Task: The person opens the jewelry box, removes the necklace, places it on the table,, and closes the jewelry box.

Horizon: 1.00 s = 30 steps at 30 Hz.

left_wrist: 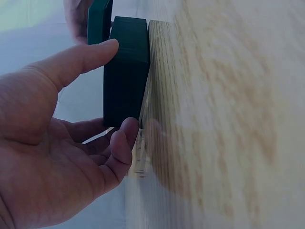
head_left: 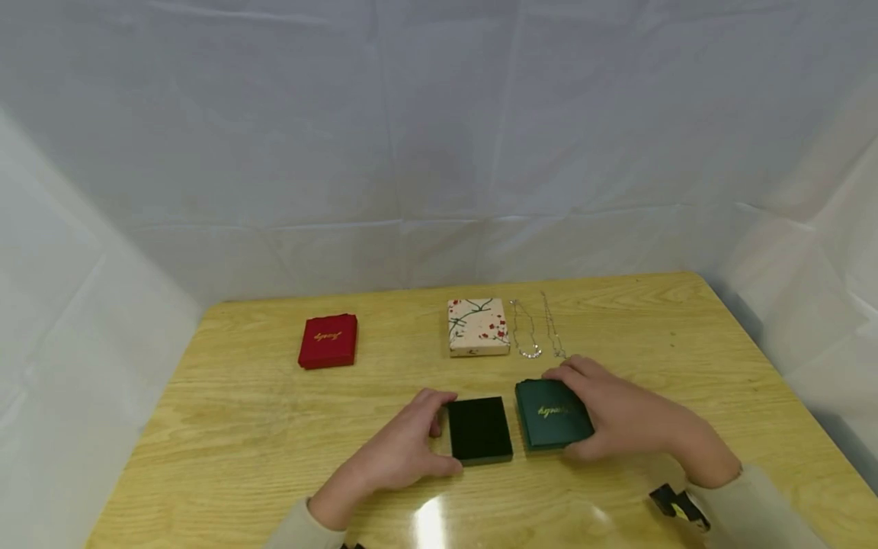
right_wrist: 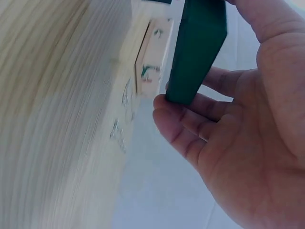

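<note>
A dark green jewelry box base [head_left: 480,429] with a black top face sits on the wooden table. My left hand [head_left: 405,446] holds it from the left, thumb at its near edge and fingers at its far edge; the left wrist view shows the thumb [left_wrist: 97,55] against its side. To its right, my right hand [head_left: 610,412] grips the green box lid [head_left: 549,419], which bears gold lettering. In the right wrist view, this lid [right_wrist: 198,52] stands off the tabletop between thumb and fingers. A small gap separates lid and base.
Behind the hands lies a cream floral box [head_left: 478,328]. Beside it are a silver necklace [head_left: 530,352] and a second thin chain [head_left: 552,328]. A red box [head_left: 328,341] with gold lettering sits at the left. White sheeting [head_left: 411,152] surrounds the table [head_left: 261,427].
</note>
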Each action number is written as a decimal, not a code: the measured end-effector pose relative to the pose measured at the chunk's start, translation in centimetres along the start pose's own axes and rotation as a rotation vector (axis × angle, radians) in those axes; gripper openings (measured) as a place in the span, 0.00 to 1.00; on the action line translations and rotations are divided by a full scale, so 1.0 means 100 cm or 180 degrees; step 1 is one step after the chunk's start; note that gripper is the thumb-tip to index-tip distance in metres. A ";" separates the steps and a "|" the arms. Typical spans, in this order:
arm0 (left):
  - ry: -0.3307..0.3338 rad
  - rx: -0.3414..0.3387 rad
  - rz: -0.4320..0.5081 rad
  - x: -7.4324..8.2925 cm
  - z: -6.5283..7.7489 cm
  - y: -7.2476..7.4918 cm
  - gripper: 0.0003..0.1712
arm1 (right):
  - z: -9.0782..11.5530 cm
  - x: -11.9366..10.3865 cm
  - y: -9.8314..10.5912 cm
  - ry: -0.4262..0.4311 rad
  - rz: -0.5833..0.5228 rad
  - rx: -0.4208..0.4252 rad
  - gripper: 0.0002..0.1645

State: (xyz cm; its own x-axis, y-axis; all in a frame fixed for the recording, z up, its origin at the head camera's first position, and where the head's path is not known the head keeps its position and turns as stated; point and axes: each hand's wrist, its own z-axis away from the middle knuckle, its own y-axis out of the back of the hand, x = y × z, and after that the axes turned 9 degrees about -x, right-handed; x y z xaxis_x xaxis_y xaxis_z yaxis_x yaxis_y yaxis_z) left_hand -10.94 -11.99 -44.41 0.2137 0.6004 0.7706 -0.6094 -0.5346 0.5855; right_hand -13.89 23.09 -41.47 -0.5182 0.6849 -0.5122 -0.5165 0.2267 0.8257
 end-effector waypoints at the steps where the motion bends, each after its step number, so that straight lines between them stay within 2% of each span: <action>1: 0.0001 0.0001 0.0002 0.000 0.000 0.000 0.54 | -0.003 -0.003 0.000 0.0017 -0.0001 0.0005 0.54; 7: 0.0015 0.0008 0.0011 0.000 -0.001 0.000 0.55 | -0.019 -0.019 -0.005 0.0176 0.0052 0.0095 0.54; 14: 0.0015 0.0031 0.0005 0.000 -0.001 0.000 0.56 | -0.036 -0.027 -0.014 0.0325 0.0248 0.0174 0.56; 30: -0.0025 0.0017 0.0036 -0.001 -0.001 0.000 0.56 | -0.060 -0.044 -0.025 0.0422 0.0305 0.0168 0.55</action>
State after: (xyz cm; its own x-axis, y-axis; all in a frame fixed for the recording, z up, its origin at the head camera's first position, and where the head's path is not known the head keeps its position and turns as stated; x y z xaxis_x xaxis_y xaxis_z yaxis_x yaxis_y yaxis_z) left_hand -11.09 -12.01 -44.53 0.2126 0.5896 0.7792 -0.6078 -0.5446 0.5780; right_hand -14.40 15.34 -42.73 -0.6506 0.6086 -0.4543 -0.4257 0.2031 0.8818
